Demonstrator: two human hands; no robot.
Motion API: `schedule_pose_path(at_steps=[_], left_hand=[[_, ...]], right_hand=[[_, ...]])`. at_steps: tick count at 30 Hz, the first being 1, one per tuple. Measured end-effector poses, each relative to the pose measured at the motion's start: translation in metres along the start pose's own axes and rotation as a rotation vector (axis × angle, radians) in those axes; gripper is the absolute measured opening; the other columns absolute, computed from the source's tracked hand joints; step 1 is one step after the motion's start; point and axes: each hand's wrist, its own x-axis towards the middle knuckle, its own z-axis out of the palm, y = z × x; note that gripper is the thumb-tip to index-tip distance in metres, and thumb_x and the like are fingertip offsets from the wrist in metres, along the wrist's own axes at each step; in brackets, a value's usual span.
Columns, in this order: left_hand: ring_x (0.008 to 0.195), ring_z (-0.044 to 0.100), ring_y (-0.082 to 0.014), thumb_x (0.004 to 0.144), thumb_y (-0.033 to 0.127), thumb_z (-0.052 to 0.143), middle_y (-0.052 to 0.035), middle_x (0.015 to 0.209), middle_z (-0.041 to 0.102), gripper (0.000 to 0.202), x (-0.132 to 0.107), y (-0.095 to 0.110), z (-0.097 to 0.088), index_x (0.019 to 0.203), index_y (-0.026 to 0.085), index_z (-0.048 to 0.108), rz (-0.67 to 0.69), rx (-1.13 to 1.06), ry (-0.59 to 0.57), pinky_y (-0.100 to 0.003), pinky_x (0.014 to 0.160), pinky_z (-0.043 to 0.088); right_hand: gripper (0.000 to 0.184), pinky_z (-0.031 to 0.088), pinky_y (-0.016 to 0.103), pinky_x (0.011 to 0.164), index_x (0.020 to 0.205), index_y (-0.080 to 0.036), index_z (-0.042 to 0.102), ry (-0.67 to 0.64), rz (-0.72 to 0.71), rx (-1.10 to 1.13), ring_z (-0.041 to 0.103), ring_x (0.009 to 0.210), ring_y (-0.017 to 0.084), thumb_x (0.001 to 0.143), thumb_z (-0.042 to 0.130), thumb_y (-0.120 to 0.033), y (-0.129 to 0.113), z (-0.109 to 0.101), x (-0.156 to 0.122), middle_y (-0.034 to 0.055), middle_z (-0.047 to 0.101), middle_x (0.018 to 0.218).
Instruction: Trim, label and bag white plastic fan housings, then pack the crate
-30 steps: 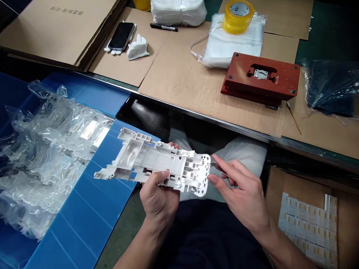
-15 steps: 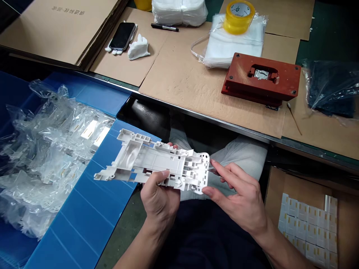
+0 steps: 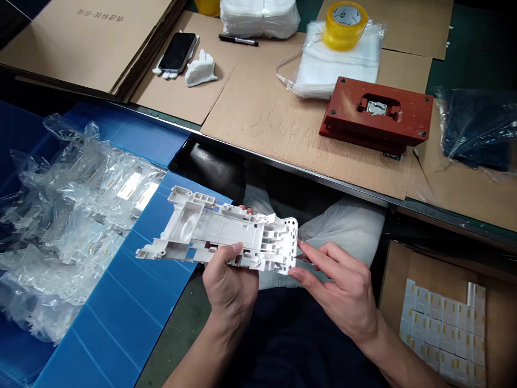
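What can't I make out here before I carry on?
Head view only:
The thin tool in the right hand: its fingers cover all but the tip at the white plastic part.
Underside of the part: turned away, partly under the left hand.
Print on the cardboard: too small to read.
The yellow object: cut off by the top edge.
The dark bag: contents hidden by wrinkled plastic.

Head cam looks fwd/down, prob close to bench (image 3: 464, 54)
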Motion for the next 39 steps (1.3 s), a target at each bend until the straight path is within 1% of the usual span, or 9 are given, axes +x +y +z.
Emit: schedule_pose_path(at_steps=[4,8,14,20,25,30,34,37,39], left_hand=[[0.123,0.062,-0.0321,0.067,0.007,0.058,-0.0018,0.111,0.075,0.054,0.006,-0.001,0.000,0.117,0.025,0.069,0.036,0.008,-0.012,-0.049,0.108,0.049],[0.125,0.061,-0.0313,0.067,0.005,0.058,0.0000,0.111,0.075,0.057,0.015,0.001,-0.001,0.118,0.028,0.068,0.105,0.044,-0.034,-0.048,0.108,0.049],[0.129,0.058,-0.0315,0.070,0.004,0.060,-0.0002,0.112,0.075,0.054,0.023,0.008,-0.005,0.117,0.028,0.070,0.122,0.019,-0.017,-0.049,0.110,0.048],[0.126,0.061,-0.0352,0.077,0.015,0.066,-0.0075,0.116,0.075,0.039,0.023,0.007,-0.009,0.115,0.021,0.072,0.033,0.036,-0.104,-0.051,0.105,0.052],[0.125,0.060,-0.0399,0.077,0.032,0.064,-0.0184,0.123,0.071,0.048,0.026,0.010,-0.012,0.120,0.012,0.069,-0.204,0.021,-0.261,-0.052,0.099,0.055],[0.123,0.061,-0.0424,0.083,0.041,0.054,-0.0203,0.128,0.068,0.054,0.022,0.014,-0.011,0.128,0.014,0.064,-0.594,-0.010,-0.416,-0.059,0.100,0.050],[0.114,0.067,-0.0411,0.080,0.047,0.063,-0.0197,0.118,0.073,0.052,0.011,0.016,-0.013,0.120,0.015,0.068,-0.827,0.023,-0.473,-0.057,0.099,0.050],[0.100,0.072,-0.0398,0.073,0.068,0.064,-0.0197,0.105,0.075,0.069,0.000,0.016,-0.013,0.117,0.015,0.070,-0.999,0.063,-0.519,-0.053,0.086,0.055],[0.083,0.074,-0.0347,0.075,0.084,0.048,-0.0191,0.093,0.076,0.084,-0.009,0.014,-0.009,0.115,0.014,0.071,-1.020,0.128,-0.496,-0.048,0.073,0.057]], right_hand=[[0.031,0.049,0.027,0.058,0.116,-0.016,0.074,-0.085,-0.015,0.126,0.057,0.063,0.013,0.090,0.069,-0.032,0.000,0.001,-0.003,0.0037,0.062,0.074],[0.027,0.050,0.026,0.058,0.118,-0.019,0.072,-0.194,0.081,0.300,0.058,0.064,0.012,0.097,0.058,-0.026,0.008,0.002,-0.006,0.0024,0.064,0.076],[0.023,0.046,0.023,0.053,0.091,-0.022,0.075,-0.224,0.270,0.162,0.059,0.061,0.011,0.096,0.059,-0.038,0.023,0.001,-0.006,0.0015,0.067,0.076],[0.033,0.051,0.028,0.061,0.093,-0.022,0.072,-0.307,0.251,-0.164,0.068,0.071,0.018,0.087,0.067,-0.054,0.040,0.002,-0.012,0.0027,0.072,0.085],[0.037,0.053,0.034,0.065,0.129,-0.013,0.058,-0.476,0.111,-0.494,0.070,0.076,0.023,0.099,0.052,-0.034,0.062,-0.006,-0.015,0.0093,0.070,0.090],[0.039,0.054,0.034,0.077,0.139,-0.017,0.055,-0.316,-0.055,-0.377,0.066,0.083,0.020,0.103,0.043,-0.025,0.068,-0.042,0.013,0.0087,0.067,0.094],[0.046,0.051,0.034,0.081,0.146,-0.020,0.050,-0.278,-0.306,-0.400,0.064,0.089,0.020,0.100,0.047,-0.018,0.053,-0.074,0.049,0.0091,0.067,0.101],[0.040,0.048,0.034,0.075,0.140,-0.022,0.057,-0.331,-0.465,-0.485,0.063,0.086,0.021,0.101,0.049,-0.026,0.040,-0.084,0.073,0.0093,0.068,0.101],[0.038,0.044,0.034,0.069,0.133,-0.023,0.062,-0.390,-0.539,-0.512,0.061,0.083,0.021,0.101,0.048,-0.038,0.033,-0.084,0.084,0.0090,0.067,0.098]])
